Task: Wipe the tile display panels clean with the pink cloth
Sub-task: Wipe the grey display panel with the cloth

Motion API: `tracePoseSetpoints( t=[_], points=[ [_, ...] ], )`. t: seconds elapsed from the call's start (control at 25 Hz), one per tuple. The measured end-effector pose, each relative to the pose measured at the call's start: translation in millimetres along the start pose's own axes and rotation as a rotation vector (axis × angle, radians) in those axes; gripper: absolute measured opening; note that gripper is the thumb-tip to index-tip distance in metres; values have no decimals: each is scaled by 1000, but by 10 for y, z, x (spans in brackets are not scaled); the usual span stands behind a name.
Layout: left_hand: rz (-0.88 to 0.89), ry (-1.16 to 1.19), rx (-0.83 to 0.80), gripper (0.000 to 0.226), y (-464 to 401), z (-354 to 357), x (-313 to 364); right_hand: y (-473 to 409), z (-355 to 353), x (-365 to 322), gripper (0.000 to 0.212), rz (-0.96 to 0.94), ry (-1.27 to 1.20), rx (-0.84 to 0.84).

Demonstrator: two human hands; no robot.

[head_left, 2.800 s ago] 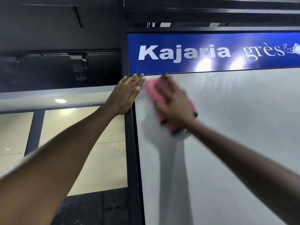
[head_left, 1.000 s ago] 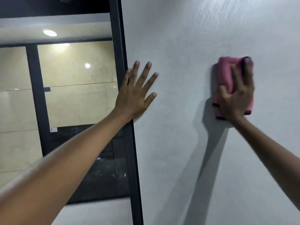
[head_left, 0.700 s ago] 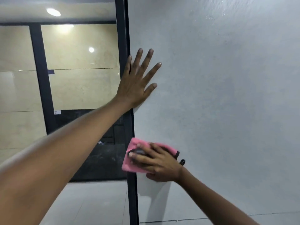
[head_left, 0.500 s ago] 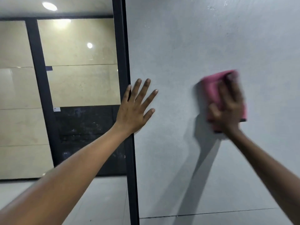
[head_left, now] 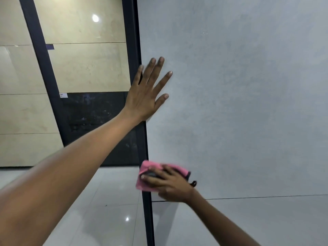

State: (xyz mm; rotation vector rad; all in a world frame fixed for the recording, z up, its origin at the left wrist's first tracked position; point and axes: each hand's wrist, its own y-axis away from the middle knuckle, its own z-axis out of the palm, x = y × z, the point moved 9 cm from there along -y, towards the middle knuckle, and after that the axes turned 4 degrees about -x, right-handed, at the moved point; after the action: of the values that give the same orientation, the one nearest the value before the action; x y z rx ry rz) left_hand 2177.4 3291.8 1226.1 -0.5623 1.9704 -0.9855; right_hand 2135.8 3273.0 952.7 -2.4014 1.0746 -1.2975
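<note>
Head view, the only one here: the pink cloth sits low on the grey tile panel, right at the panel's left edge where it meets the black frame post. The cloth actually overlaps the post a bit. Its long axis runs roughly sideways, tilted slightly down to the right. The right hand lies on top of it, fingers spread over the cloth and pointing left toward the post. I'd call that grip a flat press with fingers partly curled over the cloth rather than a real pinch, though motion blur makes it hard to be sure. Just below the hand there's a horizontal joint line in the panel.

The left hand is flat on the panel higher up, beside the post, fingers straight and fanned, holding nothing, just bracing. So the right hand is the one on the job. All the unwiped reach of the panel lies to the right of the cloth, so my guess is the coming stroke has to go rightward, away from the post.

Versus half a second ago: the cloth was out mid-panel, at about the level of the left hand and well right of the post. Now it's swung down and left to the edge. The left hand looks planted at roughly the same spot by the post.
</note>
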Motion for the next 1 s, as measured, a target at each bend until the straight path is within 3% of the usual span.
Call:
tracePoseSetpoints(
  t=[0.12, 0.24, 0.36, 0.44, 0.48, 0.6, 0.64, 0.72, 0.88, 1.0],
  points=[
    [97, 25, -4, 61, 425, 169, 365, 480, -702, 1177, 40, 366, -21, 299],
    [51, 11, -28, 64, 660, 431, 431, 1441, -1500, 2549, 51, 935, 13, 652],
    [32, 20, -3, 63, 655, 444, 407, 1684, -1538, 2643, 58, 1057, 7, 789],
    [40, 23, 6, 62, 668, 416, 421, 1333, -1077, 1989, 58, 985, -52, 681],
    [36, 26, 12, 62, 670, 401, 428, 1035, -761, 1494, 57, 843, -57, 551],
    [31, 17, 0, 62, 639, 391, 413, 332, 484, -484, 66, 22, 1, -102],
    [43, 14, -8, 62, 636, 401, 408, 353, 719, -837, 71, -132, 28, -245],
    [40, 38, 4, 60, 643, 377, 409, 402, 658, -687, 73, -135, 13, -209],
    [-253, 358, 107, 62, 860, 284, 578, 961, -576, 1288, 44, 423, -15, 221],
    [-272, 344, 90, 66, 987, 475, 862, 1851, -1572, 2731, 52, 975, -8, 629]
  ],
)
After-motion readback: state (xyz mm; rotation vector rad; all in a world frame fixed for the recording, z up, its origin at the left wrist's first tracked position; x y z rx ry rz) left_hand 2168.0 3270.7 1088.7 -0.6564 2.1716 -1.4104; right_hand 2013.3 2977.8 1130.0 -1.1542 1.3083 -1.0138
